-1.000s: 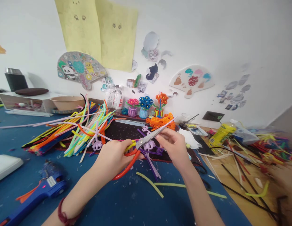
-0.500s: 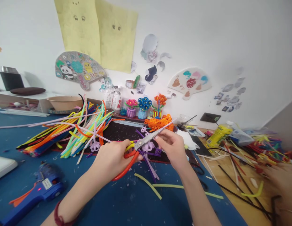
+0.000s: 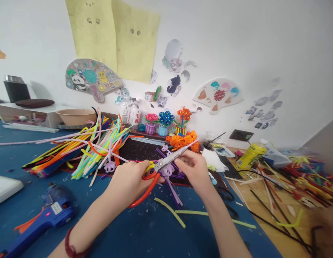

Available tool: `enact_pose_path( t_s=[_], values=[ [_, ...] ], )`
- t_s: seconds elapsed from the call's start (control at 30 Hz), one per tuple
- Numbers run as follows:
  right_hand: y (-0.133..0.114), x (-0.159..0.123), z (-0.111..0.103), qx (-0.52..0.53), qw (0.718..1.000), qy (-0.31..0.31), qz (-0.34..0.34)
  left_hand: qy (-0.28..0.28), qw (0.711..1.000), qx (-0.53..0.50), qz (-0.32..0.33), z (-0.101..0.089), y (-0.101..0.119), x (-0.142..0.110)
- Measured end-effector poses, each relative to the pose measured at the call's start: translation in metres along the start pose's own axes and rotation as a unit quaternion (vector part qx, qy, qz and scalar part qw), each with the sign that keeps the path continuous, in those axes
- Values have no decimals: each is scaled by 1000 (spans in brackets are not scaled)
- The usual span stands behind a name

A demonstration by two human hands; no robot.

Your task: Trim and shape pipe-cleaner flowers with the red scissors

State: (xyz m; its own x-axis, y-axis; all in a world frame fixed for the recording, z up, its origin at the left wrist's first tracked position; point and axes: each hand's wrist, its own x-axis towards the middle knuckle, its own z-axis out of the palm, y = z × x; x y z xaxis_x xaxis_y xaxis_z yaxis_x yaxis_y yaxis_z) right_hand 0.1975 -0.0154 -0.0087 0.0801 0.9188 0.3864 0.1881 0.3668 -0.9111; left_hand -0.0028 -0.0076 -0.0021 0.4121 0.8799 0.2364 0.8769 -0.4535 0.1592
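- We see the left hand gripping orange-handled scissors above the tabletop, blades slanting toward the right hand
- Right fingers bent close by the blades; we cannot tell whether they pinch anything
- Done, as we judge: lilac looped pieces shaped; three potted flowers standing near the wall
- Undone, seemingly: lilac pieces lie loose, unjoined; bundled pipe cleaners remain long
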Motion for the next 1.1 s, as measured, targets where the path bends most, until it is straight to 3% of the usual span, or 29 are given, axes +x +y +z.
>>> enact_pose_path(
  t_s=[0.37, 0.73, 1.1],
  values=[
    [5, 3, -1, 2, 1000, 4, -12, -5, 1000, -9, -4, 1, -1, 2],
    [-4, 3, -2, 24, 998, 57, -10, -10, 1000, -20, -8, -3, 1, 2],
    [-5, 1, 1, -3, 999, 41, -35, -24, 999, -19, -16, -2, 2, 0]
  ],
)
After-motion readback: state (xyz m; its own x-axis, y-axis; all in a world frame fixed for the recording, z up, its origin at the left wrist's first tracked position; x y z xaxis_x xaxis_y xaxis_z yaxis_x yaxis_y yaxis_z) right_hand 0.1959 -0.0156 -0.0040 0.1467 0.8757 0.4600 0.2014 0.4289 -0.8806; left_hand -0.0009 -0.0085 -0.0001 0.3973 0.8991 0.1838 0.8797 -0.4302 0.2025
